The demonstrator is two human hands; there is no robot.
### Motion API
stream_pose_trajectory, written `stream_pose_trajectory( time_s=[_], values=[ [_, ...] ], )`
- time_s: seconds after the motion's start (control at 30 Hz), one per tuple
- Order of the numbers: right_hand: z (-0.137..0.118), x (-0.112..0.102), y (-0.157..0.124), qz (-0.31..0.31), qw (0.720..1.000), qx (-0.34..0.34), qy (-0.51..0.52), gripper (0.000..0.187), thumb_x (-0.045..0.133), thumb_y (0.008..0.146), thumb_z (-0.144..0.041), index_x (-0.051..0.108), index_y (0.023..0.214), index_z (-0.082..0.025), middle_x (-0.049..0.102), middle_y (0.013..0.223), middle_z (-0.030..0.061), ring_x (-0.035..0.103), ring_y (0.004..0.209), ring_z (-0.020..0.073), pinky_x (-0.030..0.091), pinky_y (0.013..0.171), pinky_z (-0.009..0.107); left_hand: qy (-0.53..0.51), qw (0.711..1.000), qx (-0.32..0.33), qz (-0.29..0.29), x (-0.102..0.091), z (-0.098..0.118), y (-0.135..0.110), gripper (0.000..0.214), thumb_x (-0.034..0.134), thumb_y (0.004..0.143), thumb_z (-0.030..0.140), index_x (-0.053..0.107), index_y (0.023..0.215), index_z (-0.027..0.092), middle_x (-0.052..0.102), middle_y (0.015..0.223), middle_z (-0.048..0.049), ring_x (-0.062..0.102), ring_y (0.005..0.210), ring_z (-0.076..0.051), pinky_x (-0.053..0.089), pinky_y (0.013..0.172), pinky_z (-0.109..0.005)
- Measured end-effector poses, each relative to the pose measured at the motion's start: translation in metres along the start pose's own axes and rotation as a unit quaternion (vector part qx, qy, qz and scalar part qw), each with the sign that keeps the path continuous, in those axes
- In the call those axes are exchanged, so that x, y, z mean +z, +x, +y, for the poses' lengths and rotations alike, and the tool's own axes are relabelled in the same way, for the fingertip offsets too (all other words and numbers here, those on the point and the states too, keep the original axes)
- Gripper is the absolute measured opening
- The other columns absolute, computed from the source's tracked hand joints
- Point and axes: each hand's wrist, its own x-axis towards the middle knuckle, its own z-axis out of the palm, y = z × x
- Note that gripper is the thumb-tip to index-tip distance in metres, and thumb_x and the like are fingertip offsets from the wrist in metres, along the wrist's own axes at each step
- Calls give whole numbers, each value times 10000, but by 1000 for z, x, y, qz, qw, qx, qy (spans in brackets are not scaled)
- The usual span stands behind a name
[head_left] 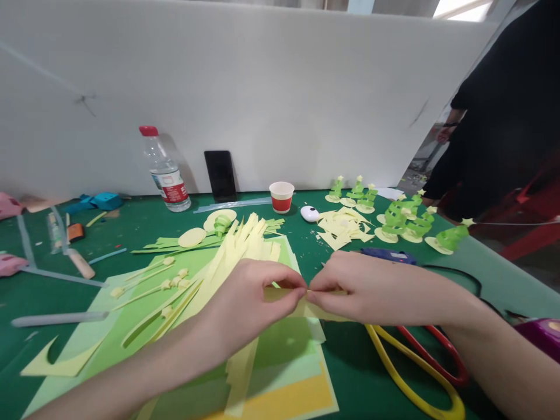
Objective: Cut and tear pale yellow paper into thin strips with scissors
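Between thumb and fingers, my left hand [254, 306] pinches a pale yellow paper strip [301, 311]. My right hand [371, 286] pinches the same strip close by, and the two hands' fingertips nearly touch. Parts of the strip are hidden behind my fingers. Beneath my left forearm lies a bundle of pale yellow paper strips [231, 256] on light green paper sheets [284, 350]. Several strips with small knotted ends [168, 284] lie left of the bundle. Scissors with yellow and red handles [409, 373] rest below my right wrist.
A water bottle [168, 175], a black phone [221, 176] and a paper cup [282, 198] stand along the white board. Small green paper trees [396, 221] and paper scraps [343, 227] are at the right. A blue tool [389, 255] has a cable. Another person [507, 105] stands at right.
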Motion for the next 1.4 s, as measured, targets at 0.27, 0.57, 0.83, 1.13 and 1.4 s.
stream_pose_trajectory(
  time_s=[0.27,0.57,0.83,1.13,1.4],
  values=[
    [-2,8,2,68,996,31,-49,316,383,782,-225,229,514,-157,166,494,-45,166,436,66,156,401,225,129,984,108,62,7,-3,-5,128,515,764,111,630,707,106,655,642,-17,566,548,-94,402,508,-173],
    [12,-16,-11,13,997,73,-9,355,361,812,-324,263,512,-163,211,480,-45,201,416,67,168,389,224,75,995,-28,54,-12,-13,7,149,511,731,161,623,633,166,658,603,33,576,518,-98,443,502,-173],
    [28,-30,-29,-25,994,105,-17,338,386,784,-316,264,507,-166,206,491,-44,191,425,71,151,387,235,87,984,-120,101,-28,-30,19,144,515,724,250,615,655,173,684,708,-14,623,628,-165,486,590,-252],
    [5,-7,-11,17,999,36,-12,350,351,824,-299,223,528,-164,163,479,-43,156,401,69,134,361,236,-7,999,16,38,1,-6,3,197,484,791,243,605,939,196,696,808,-1,631,683,-133,495,574,-205],
    [1,9,-9,88,992,31,-90,367,351,838,-299,353,501,-155,321,442,-34,258,408,68,160,396,238,46,996,66,42,2,0,-3,153,494,782,184,644,753,192,697,712,16,608,581,-107,455,535,-186]
  ],
)
